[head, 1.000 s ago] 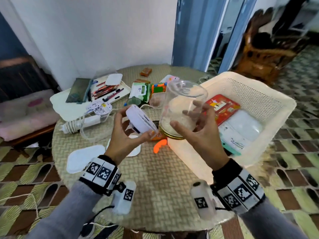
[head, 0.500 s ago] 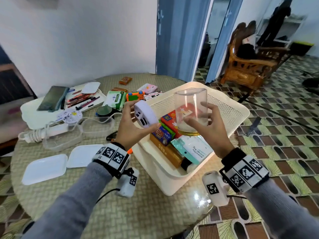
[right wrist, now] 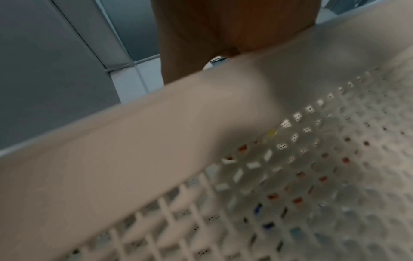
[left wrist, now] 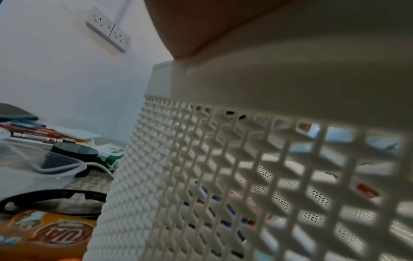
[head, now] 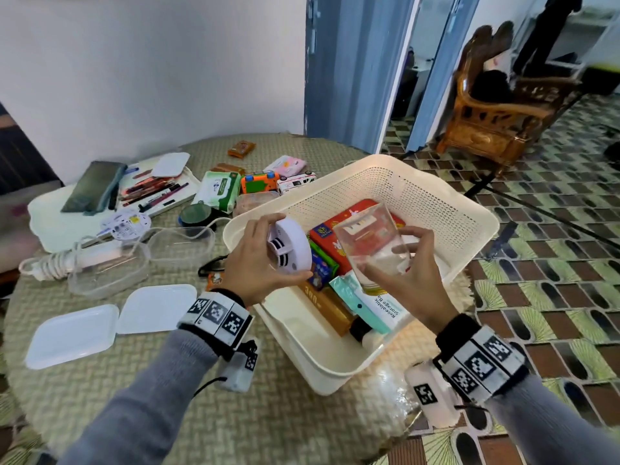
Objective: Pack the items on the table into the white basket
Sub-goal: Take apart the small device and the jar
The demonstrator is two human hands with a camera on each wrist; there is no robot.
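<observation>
The white perforated basket [head: 432,199] sits on the round table's right side, holding a red box [head: 339,231], an orange carton and a teal-edged bag. Over its near-left part my left hand [head: 265,260] grips a round white smoke detector [head: 290,246]. My right hand [head: 406,273] holds a clear glass jar [head: 372,243] upside down, tilted, above the basket's contents. Both wrist views are filled by the basket wall [left wrist: 245,159] [right wrist: 178,141] seen from outside; the fingers are hidden there.
On the table's left lie clear containers [head: 110,263], white lids [head: 110,320], a coiled white power strip [head: 67,260], a pen tray [head: 151,193], wipes [head: 218,187], toy vehicles [head: 278,181] and black glasses [left wrist: 51,201]. A wooden chair [head: 496,109] stands beyond.
Both hands have carried the smoke detector and the jar rightward and lower over the basket. The jar now hangs closer to the packed items and is more tilted.
</observation>
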